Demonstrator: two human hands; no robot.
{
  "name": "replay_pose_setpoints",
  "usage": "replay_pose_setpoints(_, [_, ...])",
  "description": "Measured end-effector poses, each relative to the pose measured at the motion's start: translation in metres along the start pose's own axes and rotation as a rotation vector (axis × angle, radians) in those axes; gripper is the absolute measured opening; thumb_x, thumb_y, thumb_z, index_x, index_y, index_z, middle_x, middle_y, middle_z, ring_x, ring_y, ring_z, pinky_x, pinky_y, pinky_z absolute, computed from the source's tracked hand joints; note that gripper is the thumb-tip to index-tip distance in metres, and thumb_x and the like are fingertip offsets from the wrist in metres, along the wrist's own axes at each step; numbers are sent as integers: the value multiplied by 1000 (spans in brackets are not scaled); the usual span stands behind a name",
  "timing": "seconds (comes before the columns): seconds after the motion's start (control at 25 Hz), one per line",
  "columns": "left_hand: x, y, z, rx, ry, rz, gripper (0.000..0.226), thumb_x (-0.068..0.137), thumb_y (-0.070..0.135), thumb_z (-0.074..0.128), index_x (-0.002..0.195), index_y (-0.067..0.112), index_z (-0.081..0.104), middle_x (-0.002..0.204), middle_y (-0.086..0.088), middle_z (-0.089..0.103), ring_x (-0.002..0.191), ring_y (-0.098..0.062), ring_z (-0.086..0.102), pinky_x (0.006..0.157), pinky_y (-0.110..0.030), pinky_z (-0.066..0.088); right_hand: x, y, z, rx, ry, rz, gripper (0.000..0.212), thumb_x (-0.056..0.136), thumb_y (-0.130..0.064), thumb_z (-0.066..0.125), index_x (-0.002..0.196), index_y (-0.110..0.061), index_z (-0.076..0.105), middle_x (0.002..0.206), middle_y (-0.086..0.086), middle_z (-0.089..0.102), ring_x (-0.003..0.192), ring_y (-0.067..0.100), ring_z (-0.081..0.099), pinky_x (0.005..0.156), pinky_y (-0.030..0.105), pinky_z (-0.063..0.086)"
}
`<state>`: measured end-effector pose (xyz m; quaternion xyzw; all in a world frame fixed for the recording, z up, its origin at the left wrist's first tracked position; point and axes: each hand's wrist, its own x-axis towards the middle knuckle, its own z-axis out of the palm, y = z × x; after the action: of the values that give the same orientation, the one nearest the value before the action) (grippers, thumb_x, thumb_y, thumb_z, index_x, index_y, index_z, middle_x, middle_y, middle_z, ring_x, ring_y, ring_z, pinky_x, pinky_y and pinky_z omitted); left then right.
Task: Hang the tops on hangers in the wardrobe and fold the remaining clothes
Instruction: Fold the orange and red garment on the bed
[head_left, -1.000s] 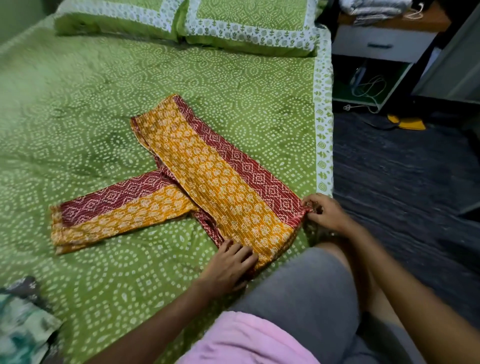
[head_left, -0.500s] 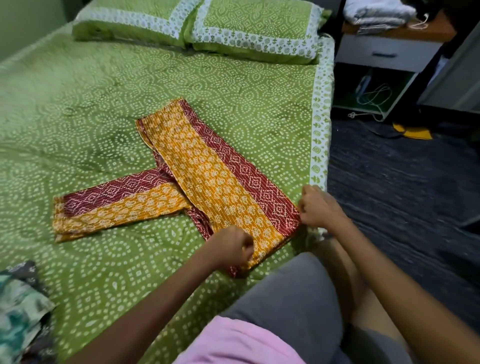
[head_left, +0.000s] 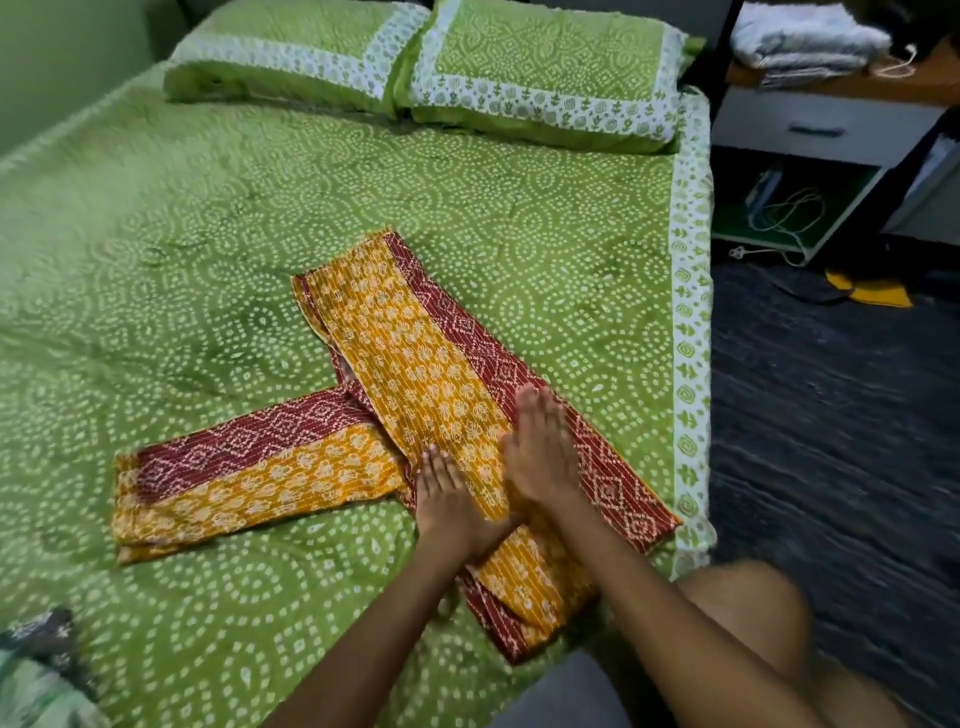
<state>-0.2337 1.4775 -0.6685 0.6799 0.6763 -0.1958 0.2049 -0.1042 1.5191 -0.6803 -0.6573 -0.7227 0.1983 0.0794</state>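
while both palms lay flat on the cloth, this was plainly the folding half of the job, mid-smooth. the yellow and maroon printed trousers (head_left: 415, 374) sat at centre frame on the green bedspread (head_left: 519, 208), one leg running from the middle down toward the lower right corner of the bed, the other splayed out to the left. the left hand (head_left: 447, 499) pressed down with straight fingers on the yellow panel near where the legs met, gripping nothing. the right hand (head_left: 540, 447) lay just beside it, also flat and released, fingers pointing up the frame along the seam between yellow and maroon.

by my reading the crease was being flattened, and the next move called for bringing the splayed left leg over onto the other, or doubling the length up; the thin cotton looked likely to slide, so one palm would want to pin it.

two matching pillows (head_left: 415, 67) lay at the top of the frame. a bundle of patterned clothes (head_left: 36, 670) peeked in at the lower left. at upper right stood a bedside table (head_left: 826, 124) with folded white cloth (head_left: 805, 41) on top, cables beneath, and dark floor (head_left: 831, 415) down the right side.
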Motion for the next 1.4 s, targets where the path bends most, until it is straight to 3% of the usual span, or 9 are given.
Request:
replay_pose_setpoints(0.08, [18, -1, -20, 32, -17, -17, 119, 75, 85, 16, 136, -9, -23, 140, -25, -34, 136, -41, -27, 111, -45, -15, 18, -11, 9, -43, -160, -321, 53, 102, -38, 18, 149, -23, -2, 153, -8, -11, 139, 7, -15, 119, 40, -4])
replay_pose_setpoints(0.28, [89, -41, -65, -104, 83, -151, 89, 94, 61, 11, 140, -9, -19, 147, -27, -26, 138, -38, -23, 112, -44, -15, 82, -9, 16, -120, -93, -59, 55, 102, -39, 13, 149, -17, -5, 157, -1, -9, 144, 14, -11, 115, 35, -12])
replay_pose_setpoints(0.44, [126, -69, -57, -175, 335, -181, 83, 95, 55, 9, 143, -9, -12, 150, -29, -17, 140, -38, -19, 115, -42, -12, 106, -30, 24, -165, -229, -483, 60, 96, -50, 3, 149, -22, -4, 157, -5, -5, 142, 8, -11, 116, 32, -10])
replay_pose_setpoints(0.6, [129, -74, -32, -221, 546, -105, 89, 88, 61, 6, 143, -9, 1, 152, -27, -2, 141, -31, -12, 115, -35, -15, 167, -21, 20, -233, -179, -496, 72, 82, -56, -15, 147, -28, -9, 155, -11, -13, 142, 7, -16, 115, 32, -13])
replay_pose_setpoints(0.76, [139, -74, -22, -162, 621, -135, 86, 91, 59, 23, 138, -14, 25, 148, -31, 20, 140, -35, 15, 115, -39, 0, 227, -42, 23, -220, -135, -448, 69, 90, -55, -5, 149, -20, -7, 157, -4, -10, 143, 7, -12, 118, 34, -8])
replay_pose_setpoints(0.88, [145, -74, -19, -150, 654, -157, 87, 91, 59, 24, 139, -13, 24, 150, -30, 17, 142, -35, 11, 115, -44, 5, 260, -49, 20, -226, -135, -436, 58, 101, -43, 12, 150, -17, -4, 158, -2, -6, 145, 11, -6, 118, 34, -9])
replay_pose_setpoints(1.08, [141, -73, -28, -122, 699, -105, 80, 93, 54, 24, 146, -5, 12, 155, -21, 4, 145, -30, 2, 117, -44, -4, 285, -84, 15, -215, -117, -266, 62, 101, -42, 13, 148, -6, -6, 157, 10, -10, 145, 21, -8, 115, 36, -8])
replay_pose_setpoints(1.28, [146, -72, -22, -106, 683, -65, 73, 94, 51, 24, 145, -1, 19, 154, -17, 16, 144, -28, 12, 116, -45, 0, 278, -84, 25, -233, -110, -589, 59, 102, -41, 21, 150, -14, -1, 158, 3, -5, 145, 17, -6, 110, 26, -17])
replay_pose_setpoints(1.4, [148, -72, -19, -129, 677, -81, 74, 94, 53, 23, 146, 0, 18, 155, -17, 14, 144, -28, 11, 115, -47, 2, 320, -93, 22, -276, -105, -575, 57, 100, -47, 17, 150, -23, 1, 158, 1, -1, 145, 18, -3, 117, 40, -6])
